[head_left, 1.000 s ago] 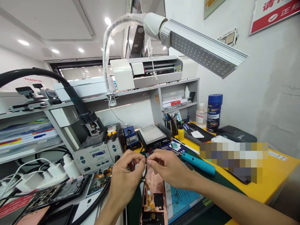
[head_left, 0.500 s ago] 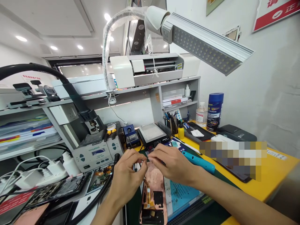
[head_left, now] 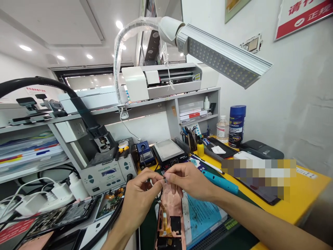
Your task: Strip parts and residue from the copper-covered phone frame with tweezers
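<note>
An opened, copper-coloured phone frame [head_left: 171, 205] with a flex ribbon and black parts lies lengthwise before me on a green mat [head_left: 148, 227]. Above its far end, my left hand [head_left: 145, 191] is pinched, thumb against forefinger. My right hand [head_left: 183, 178] meets it there, its thumb and forefinger also pressed together and its other fingers hanging loosely. Whatever sits between the fingertips is too small to make out. Right of the phone frame lies a blue booklet [head_left: 203, 217].
A heating plate [head_left: 169, 151], a soldering station [head_left: 145, 154] and a yellow bottle [head_left: 200, 148] stand beyond my hands. A teal tool [head_left: 221, 181] lies at the right. On the left are a grey rework station [head_left: 109, 173] and opened phones [head_left: 78, 211]. A lamp [head_left: 223, 57] hangs overhead.
My fingertips have come together above the phone frame, and the right hand's lower fingers now hang down more. The view has shifted slightly.
</note>
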`<state>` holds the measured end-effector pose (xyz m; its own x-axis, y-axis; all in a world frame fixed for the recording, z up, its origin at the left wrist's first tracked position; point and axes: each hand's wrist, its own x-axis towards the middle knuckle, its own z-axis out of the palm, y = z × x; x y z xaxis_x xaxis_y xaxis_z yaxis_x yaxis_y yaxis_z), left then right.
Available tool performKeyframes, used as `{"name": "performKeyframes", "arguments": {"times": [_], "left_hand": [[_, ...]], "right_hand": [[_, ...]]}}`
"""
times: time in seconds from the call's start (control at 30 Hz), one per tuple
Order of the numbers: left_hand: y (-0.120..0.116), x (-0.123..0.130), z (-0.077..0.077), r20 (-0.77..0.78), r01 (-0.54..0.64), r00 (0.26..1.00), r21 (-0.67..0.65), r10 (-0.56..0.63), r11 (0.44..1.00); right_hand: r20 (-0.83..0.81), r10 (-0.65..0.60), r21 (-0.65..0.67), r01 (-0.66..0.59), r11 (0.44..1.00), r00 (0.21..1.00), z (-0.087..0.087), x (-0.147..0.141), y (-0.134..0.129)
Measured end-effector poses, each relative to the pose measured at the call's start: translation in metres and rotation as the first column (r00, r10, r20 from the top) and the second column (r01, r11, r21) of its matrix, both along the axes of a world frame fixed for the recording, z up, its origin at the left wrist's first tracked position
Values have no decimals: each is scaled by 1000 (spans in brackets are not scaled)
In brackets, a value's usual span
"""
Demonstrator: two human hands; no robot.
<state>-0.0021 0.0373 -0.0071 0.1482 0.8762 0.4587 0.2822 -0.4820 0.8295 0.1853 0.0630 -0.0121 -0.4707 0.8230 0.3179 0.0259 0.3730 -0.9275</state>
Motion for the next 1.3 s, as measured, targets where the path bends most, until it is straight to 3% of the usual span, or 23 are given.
{"name": "performKeyframes", "arguments": {"times": [0.4, 0.6, 0.8, 0.93, 1.1, 1.3], "left_hand": [[0, 8, -10, 58, -149, 987, 3, 149, 989], [-1, 11, -7, 130, -110, 983, -174, 133, 979], [-2, 15, -7, 302, 6, 948, -330, 99, 944], [-3, 18, -9, 358, -18, 921, -357, 154, 934], [-1, 20, -11, 320, -161, 907, -338, 274, 927], [-8, 22, -8, 176, -323, 922, -143, 345, 936]], "right_hand": [[-177, -39, -221, -1, 975, 983, -4, -9, 1], [-223, -36, -258, -24, 966, 974, -6, -9, 2], [-257, 20, -301, -100, 948, 966, -1, -8, -1], [-269, 22, -298, -105, 949, 963, -1, -10, -4], [-218, -21, -247, -35, 968, 976, -5, -13, -3], [-84, -152, -51, 149, 988, 985, -10, -11, -8]]}}
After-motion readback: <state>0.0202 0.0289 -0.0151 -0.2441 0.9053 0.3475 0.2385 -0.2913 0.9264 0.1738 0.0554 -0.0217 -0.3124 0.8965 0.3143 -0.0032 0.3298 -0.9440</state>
